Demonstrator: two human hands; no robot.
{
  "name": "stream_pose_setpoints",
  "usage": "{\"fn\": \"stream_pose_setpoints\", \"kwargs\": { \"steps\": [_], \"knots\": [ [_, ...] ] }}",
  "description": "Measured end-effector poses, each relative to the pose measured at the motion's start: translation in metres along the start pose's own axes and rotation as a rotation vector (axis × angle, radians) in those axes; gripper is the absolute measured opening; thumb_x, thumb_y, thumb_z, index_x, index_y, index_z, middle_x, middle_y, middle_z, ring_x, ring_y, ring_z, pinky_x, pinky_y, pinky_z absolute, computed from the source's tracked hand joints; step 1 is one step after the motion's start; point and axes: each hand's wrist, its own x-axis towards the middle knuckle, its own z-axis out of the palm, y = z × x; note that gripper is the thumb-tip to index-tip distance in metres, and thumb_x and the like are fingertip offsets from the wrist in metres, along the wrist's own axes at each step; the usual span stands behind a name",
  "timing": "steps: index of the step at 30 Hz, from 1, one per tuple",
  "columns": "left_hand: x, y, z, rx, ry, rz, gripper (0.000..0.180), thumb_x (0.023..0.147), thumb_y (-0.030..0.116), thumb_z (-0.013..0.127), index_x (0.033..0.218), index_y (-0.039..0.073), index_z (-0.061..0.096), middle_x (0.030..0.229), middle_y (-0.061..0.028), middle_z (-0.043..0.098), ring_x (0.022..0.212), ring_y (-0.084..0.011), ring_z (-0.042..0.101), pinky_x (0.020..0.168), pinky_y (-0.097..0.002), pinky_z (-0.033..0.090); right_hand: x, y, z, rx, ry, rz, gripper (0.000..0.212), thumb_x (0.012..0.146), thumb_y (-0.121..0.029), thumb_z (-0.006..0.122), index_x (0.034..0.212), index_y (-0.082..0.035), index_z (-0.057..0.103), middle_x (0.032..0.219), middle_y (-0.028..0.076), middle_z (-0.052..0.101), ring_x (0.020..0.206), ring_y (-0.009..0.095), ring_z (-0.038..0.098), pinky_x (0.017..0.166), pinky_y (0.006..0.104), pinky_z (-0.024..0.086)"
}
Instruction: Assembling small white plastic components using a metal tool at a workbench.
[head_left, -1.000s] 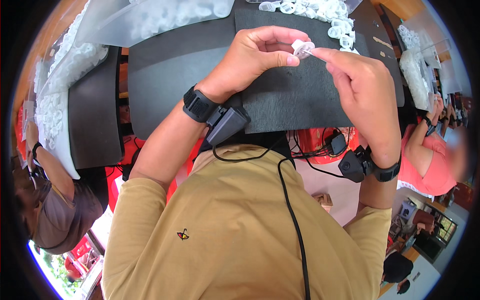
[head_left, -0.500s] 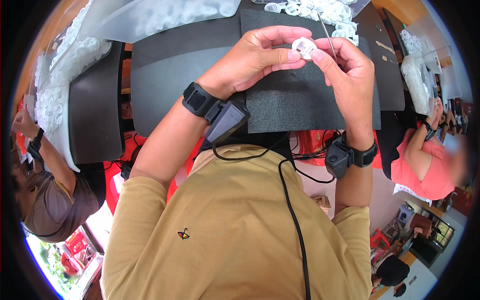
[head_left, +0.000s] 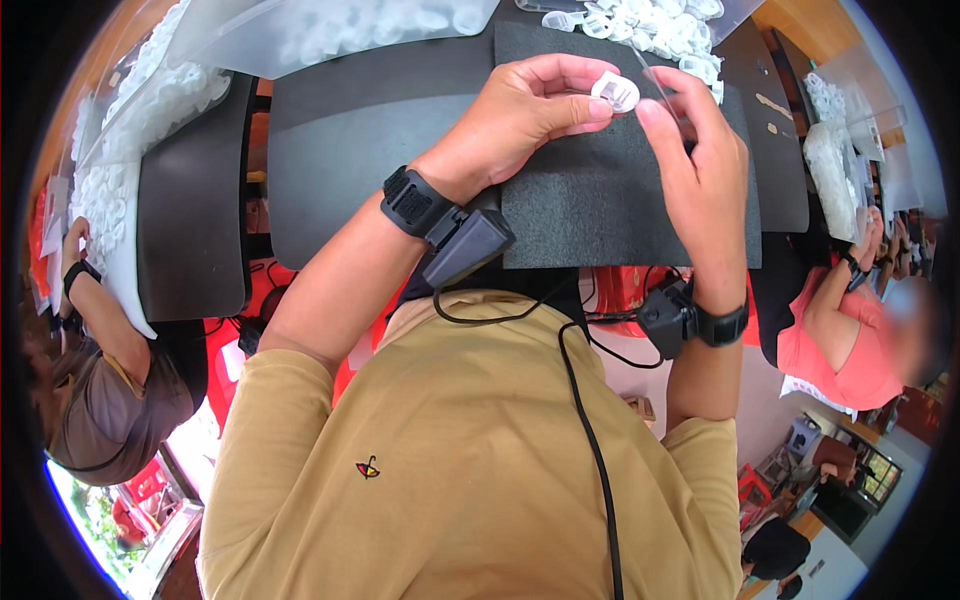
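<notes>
Between thumb and fingers, my left hand (head_left: 512, 116) pinches a small round white plastic part (head_left: 616, 93) with a recess in its face, held up over a dark textured mat (head_left: 590, 215). My right hand (head_left: 704, 158) is just to the right of that part, thumb and forefinger apart from it. A thin metal tool (head_left: 643, 66) rests in the right hand and points up and away; its lower end is hidden by the fingers. Both wrists wear black straps with small boxes.
Loose white parts (head_left: 640, 25) pile up beyond the mat. A translucent bin (head_left: 370, 30) of similar parts stands at the back left, with a heap of parts (head_left: 110, 190) farther left. People sit at either side. A black cable (head_left: 590, 430) runs down over my shirt.
My right thumb and forefinger have come off the white part and drawn slightly back to the right. The left hand still holds the part, shifted slightly right.
</notes>
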Motion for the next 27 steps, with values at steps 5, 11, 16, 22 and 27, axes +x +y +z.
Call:
{"fn": "stream_pose_setpoints", "kwargs": {
  "steps": [5, 11, 16, 22, 27],
  "knots": [
    [0.001, -0.002, -0.001, 0.053, -0.024, 0.056, 0.039, 0.086, 0.003, 0.066, 0.123, 0.003, 0.055, 0.115, -0.0078, 0.060, 0.104, -0.0155, 0.060, 0.093, -0.0282, 0.050, -0.025, -0.012, -0.014, -0.229, -0.059, -0.045, 0.027, 0.089, -0.004, 0.050, 0.113, -0.008, 0.060, 0.076, 0.013, 0.060, 0.068, 0.030, 0.061, 0.062, 0.0369, 0.047],
    [0.003, -0.006, -0.001, 0.121, 0.016, 0.106, 0.037, 0.082, 0.001, 0.067, 0.119, -0.002, 0.058, 0.107, -0.0107, 0.065, 0.096, -0.0146, 0.064, 0.086, -0.0268, 0.053, -0.026, -0.013, -0.013, -0.422, -0.125, -0.134, 0.034, 0.084, -0.002, 0.053, 0.115, -0.010, 0.061, 0.083, 0.013, 0.064, 0.072, 0.033, 0.062, 0.061, 0.0422, 0.048],
    [0.002, -0.005, 0.000, 0.199, 0.007, 0.134, 0.037, 0.082, 0.001, 0.067, 0.118, -0.002, 0.059, 0.106, -0.0099, 0.066, 0.095, -0.0133, 0.064, 0.086, -0.0264, 0.052, -0.023, -0.015, -0.011, -0.465, -0.173, -0.125, 0.033, 0.083, -0.002, 0.053, 0.114, -0.009, 0.061, 0.085, 0.014, 0.065, 0.075, 0.035, 0.063, 0.062, 0.0433, 0.049],
    [0.001, -0.002, 0.000, 0.254, -0.007, 0.118, 0.039, 0.085, 0.007, 0.068, 0.122, 0.001, 0.057, 0.109, -0.0062, 0.064, 0.099, -0.0121, 0.061, 0.090, -0.0262, 0.050, -0.021, -0.021, -0.010, -0.521, -0.199, -0.098, 0.030, 0.082, -0.001, 0.052, 0.111, -0.006, 0.061, 0.083, 0.016, 0.065, 0.074, 0.036, 0.064, 0.062, 0.0446, 0.050],
    [0.000, -0.002, 0.002, 0.259, -0.004, 0.119, 0.038, 0.085, 0.007, 0.068, 0.121, 0.001, 0.058, 0.109, -0.0061, 0.064, 0.099, -0.0117, 0.062, 0.089, -0.0261, 0.050, -0.023, -0.022, -0.008, -0.537, -0.193, -0.093, 0.030, 0.082, -0.002, 0.052, 0.111, -0.005, 0.060, 0.082, 0.017, 0.065, 0.072, 0.036, 0.064, 0.062, 0.0451, 0.051]
  ]
}}
